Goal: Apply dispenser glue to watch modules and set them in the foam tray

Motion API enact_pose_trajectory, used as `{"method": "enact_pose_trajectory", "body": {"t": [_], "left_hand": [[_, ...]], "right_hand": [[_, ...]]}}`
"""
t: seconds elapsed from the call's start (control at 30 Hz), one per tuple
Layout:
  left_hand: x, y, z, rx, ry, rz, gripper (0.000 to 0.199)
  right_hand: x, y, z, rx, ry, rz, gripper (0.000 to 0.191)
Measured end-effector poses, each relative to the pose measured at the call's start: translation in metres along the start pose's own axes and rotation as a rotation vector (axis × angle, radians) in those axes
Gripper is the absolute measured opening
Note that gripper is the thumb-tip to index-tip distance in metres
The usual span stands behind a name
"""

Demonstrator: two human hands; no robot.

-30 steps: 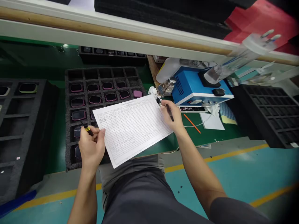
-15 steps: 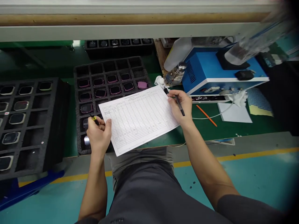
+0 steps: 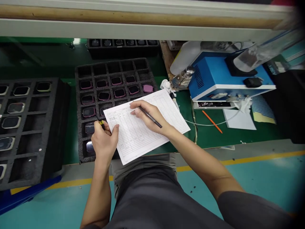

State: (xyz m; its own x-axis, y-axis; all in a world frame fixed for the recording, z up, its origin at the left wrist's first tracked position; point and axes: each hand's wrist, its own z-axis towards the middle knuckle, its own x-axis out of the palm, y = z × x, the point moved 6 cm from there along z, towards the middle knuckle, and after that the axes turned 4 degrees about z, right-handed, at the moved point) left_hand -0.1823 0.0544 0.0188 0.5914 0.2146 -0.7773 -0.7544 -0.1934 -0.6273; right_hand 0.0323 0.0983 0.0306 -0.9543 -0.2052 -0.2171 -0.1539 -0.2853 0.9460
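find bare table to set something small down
Bare green tabletop shows between left tray and middle tray, and at the front edge below the orange stick. Crowded: where the form overlaps that tray, and beside the blue machine, with glass bottle and tissue.

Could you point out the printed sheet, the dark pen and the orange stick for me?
Printed sheet point(image 3: 141, 137): head view, on its gridded surface.
Dark pen point(image 3: 151, 118): head view, on the middle of its barrel.
Orange stick point(image 3: 208, 118): head view, on its shaft.
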Motion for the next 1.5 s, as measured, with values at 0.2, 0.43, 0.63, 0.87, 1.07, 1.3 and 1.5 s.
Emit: {"method": "enact_pose_trajectory", "body": {"t": [0.2, 0.43, 0.63, 0.87, 1.07, 1.3, 1.5], "left_hand": [[0.002, 0.003, -0.002, 0.005, 0.022, 0.024, 0.038], [0.004, 0.002, -0.002, 0.014, 0.017, 0.026, 0.036], [0.004, 0.002, -0.003, 0.028, 0.013, 0.037, 0.034], [0.005, 0.003, -0.002, 0.045, -0.007, 0.030, 0.035], [0.002, 0.004, -0.001, 0.060, -0.042, -0.047, 0.039], [-0.005, 0.002, -0.010, 0.170, -0.214, -0.189, 0.038], [-0.010, 0.000, -0.012, 0.141, -0.299, -0.192, 0.039]], "right_hand": [[-0.043, -0.029, -0.002, 0.111, -0.271, -0.037, 0.041], [-0.072, -0.039, -0.010, 0.166, -0.359, -0.101, 0.047], [-0.062, -0.025, -0.019, 0.133, -0.395, -0.074, 0.043], [-0.030, 0.000, -0.062, 0.104, -0.437, -0.057, 0.029], [-0.012, -0.002, -0.073, 0.115, -0.360, -0.016, 0.026], [-0.011, -0.003, -0.071, 0.103, -0.362, 0.042, 0.028], [-0.016, 0.004, -0.067, 0.061, -0.379, 0.047, 0.023]]}}
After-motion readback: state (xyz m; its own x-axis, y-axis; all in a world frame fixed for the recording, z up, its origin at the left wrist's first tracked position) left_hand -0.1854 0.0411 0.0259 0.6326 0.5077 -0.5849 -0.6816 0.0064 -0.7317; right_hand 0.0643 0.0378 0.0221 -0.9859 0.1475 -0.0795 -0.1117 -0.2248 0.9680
